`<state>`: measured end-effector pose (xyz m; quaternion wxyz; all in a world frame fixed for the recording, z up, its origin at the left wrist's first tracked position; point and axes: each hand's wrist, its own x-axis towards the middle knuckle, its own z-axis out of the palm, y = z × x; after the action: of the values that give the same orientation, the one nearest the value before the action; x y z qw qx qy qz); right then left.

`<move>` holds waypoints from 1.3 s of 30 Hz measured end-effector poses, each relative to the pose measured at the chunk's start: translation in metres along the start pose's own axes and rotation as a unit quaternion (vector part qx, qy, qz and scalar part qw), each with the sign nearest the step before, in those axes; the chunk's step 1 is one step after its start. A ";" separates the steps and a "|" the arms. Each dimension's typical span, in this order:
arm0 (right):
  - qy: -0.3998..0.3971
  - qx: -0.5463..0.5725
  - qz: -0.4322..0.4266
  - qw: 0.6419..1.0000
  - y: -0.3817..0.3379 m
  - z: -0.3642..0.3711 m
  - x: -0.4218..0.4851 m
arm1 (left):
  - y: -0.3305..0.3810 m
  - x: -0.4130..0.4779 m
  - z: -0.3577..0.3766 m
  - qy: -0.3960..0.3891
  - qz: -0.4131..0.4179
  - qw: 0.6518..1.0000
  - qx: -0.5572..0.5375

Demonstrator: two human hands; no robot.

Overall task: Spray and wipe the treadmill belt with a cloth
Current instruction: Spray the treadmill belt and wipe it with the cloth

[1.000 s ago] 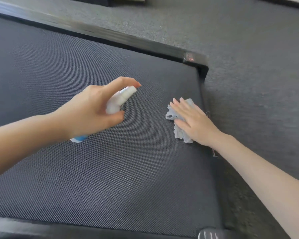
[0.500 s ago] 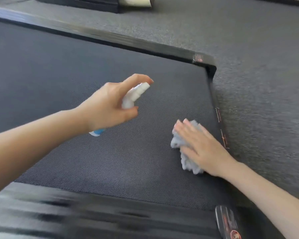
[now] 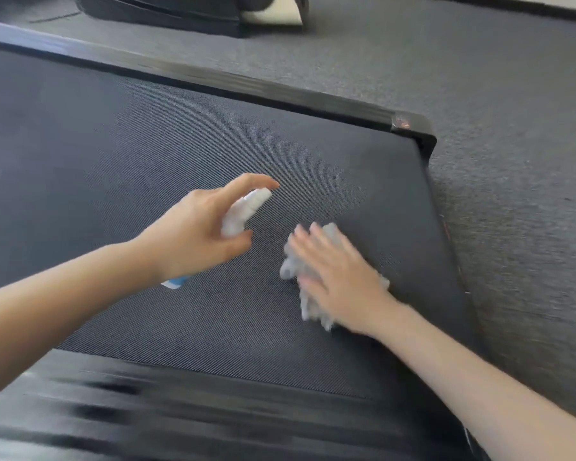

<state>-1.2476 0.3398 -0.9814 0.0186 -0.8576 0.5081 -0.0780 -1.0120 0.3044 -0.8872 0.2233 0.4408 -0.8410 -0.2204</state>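
The dark textured treadmill belt (image 3: 147, 154) fills most of the head view. My left hand (image 3: 197, 234) is wrapped around a small white spray bottle (image 3: 243, 211) with a blue base, held a little above the belt, nozzle pointing right and forefinger on top. My right hand (image 3: 340, 277) lies flat on a crumpled pale grey cloth (image 3: 310, 304) and presses it onto the belt near its right end. The hand and cloth are motion-blurred. Most of the cloth is hidden under my palm.
A glossy black side rail (image 3: 246, 84) borders the belt's far edge and ends in a corner cap (image 3: 409, 124). The near rail (image 3: 180, 410) runs along the bottom. Grey carpet (image 3: 512, 128) surrounds the treadmill. A dark object with a white part (image 3: 213, 11) sits at the top.
My right hand has slid the cloth leftwards over the belt, closer to the spray bottle. My left hand keeps hold of the bottle. The camera has shifted, showing more of the near rail.
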 end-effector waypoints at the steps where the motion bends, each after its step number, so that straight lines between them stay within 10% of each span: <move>1: -0.018 0.010 -0.039 0.999 -0.019 -0.001 -0.016 | -0.002 -0.002 -0.001 0.002 0.001 1.000 -0.002; 5: -0.073 0.023 -0.063 0.995 -0.026 -0.013 -0.063 | -0.015 -0.009 -0.005 0.020 -0.022 0.999 -0.011; 15: -0.044 -0.047 0.325 0.944 0.114 -0.006 0.032 | -0.056 -0.027 -0.042 0.087 -0.082 0.993 -0.019; 27: -0.095 0.036 0.032 0.994 -0.041 -0.013 -0.025 | -0.048 -0.014 -0.037 0.087 -0.060 0.994 -0.034; 39: -0.067 -0.053 0.325 0.942 0.089 -0.010 -0.046 | -0.023 -0.009 -0.020 0.047 -0.051 0.995 -0.065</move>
<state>-1.3475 0.3373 -0.9866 0.0312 -0.6488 0.7602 0.0169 -0.9807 0.2965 -0.8860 0.2795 0.4776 -0.7896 -0.2650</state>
